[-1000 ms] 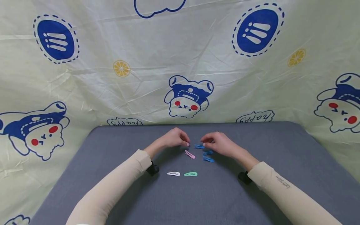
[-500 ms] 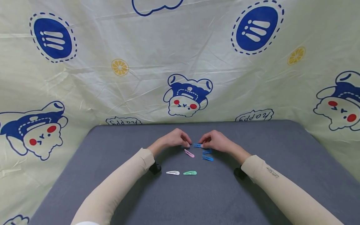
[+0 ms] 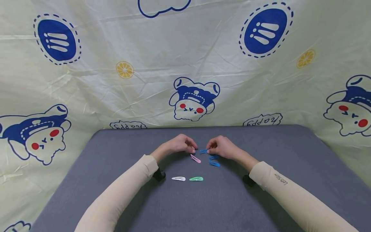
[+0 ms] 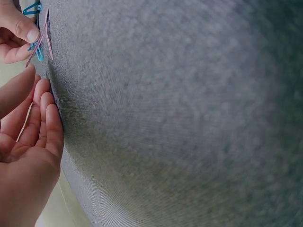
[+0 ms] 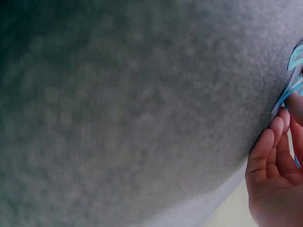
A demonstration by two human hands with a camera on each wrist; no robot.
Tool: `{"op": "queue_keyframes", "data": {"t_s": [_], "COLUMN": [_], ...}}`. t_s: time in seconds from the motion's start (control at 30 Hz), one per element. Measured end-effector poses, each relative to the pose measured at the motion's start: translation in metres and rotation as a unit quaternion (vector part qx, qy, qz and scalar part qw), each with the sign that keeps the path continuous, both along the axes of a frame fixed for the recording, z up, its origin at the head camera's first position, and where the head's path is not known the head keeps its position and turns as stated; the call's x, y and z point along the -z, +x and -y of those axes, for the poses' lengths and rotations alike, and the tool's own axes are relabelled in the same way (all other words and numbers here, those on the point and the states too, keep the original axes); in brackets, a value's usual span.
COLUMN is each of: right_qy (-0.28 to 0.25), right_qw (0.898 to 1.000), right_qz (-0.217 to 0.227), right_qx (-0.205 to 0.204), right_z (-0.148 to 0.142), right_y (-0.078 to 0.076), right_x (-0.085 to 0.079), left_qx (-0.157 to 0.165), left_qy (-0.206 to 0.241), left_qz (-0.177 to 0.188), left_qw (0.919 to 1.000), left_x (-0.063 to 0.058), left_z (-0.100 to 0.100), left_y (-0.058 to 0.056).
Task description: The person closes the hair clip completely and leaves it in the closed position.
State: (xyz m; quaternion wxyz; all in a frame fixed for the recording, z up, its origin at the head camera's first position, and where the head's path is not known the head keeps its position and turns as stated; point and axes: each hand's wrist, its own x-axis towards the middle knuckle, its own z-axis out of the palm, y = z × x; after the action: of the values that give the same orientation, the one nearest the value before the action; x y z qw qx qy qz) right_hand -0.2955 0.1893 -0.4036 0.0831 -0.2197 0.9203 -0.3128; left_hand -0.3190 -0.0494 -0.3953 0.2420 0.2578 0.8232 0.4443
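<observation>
My right hand [image 3: 225, 147] pinches a blue snap hair clip [image 3: 204, 151] at its right end, near the back of the table. In the left wrist view, part of that clip [image 4: 40, 53] shows under the right thumb. My left hand [image 3: 180, 143] rests on the table just left of it, fingers relaxed, thumb apart, holding nothing. Between the hands and slightly nearer lies a pink hair clip [image 3: 195, 158]. Two more blue clips lie below the right hand: an upper one [image 3: 214, 157], partly overlapped by the hand, and a lower one [image 3: 214, 164].
Closer to the front, a white hair clip [image 3: 178, 178] and a green hair clip [image 3: 196, 178] lie side by side. All of this is on a grey cloth-covered table [image 3: 185, 209]. A printed curtain [image 3: 145, 96] hangs behind its back edge.
The right fingertips have closed in on the top blue clip and now pinch it. My left hand has shifted very slightly right. The other clips lie as before.
</observation>
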Motion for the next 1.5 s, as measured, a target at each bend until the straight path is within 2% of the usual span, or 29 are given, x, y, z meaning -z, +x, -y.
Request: {"op": "queue_keyframes", "data": {"t_s": [0.13,0.37,0.7,1.03,1.27,1.5], "right_qy": [0.0,-0.015,-0.037,-0.068,-0.079,-0.101], "right_qw": [1.0,1.0,0.999,0.994,0.991,0.987], "right_qz": [-0.004,-0.022,-0.031,-0.064,-0.076,-0.094], "right_qx": [-0.006,-0.007,0.02,0.051,0.071,0.077], "right_z": [-0.003,-0.006,0.003,0.011,0.015,0.017], "right_y": [0.0,0.001,0.012,0.025,0.036,0.047], "right_x": [0.002,0.0,-0.004,-0.013,-0.015,-0.018], "left_qx": [-0.002,-0.029,-0.057,-0.068,-0.082,-0.087], "left_qy": [-0.003,-0.006,-0.004,-0.004,0.018,0.042], "left_qz": [-0.007,-0.03,-0.082,-0.106,-0.117,-0.12], "left_qw": [1.0,0.9991,0.995,0.992,0.9896,0.988], "left_x": [0.0,0.001,-0.001,-0.006,-0.009,-0.013], "left_z": [0.001,0.0,0.005,0.016,0.021,0.022], "left_y": [0.001,-0.001,0.001,0.01,0.019,0.033]}}
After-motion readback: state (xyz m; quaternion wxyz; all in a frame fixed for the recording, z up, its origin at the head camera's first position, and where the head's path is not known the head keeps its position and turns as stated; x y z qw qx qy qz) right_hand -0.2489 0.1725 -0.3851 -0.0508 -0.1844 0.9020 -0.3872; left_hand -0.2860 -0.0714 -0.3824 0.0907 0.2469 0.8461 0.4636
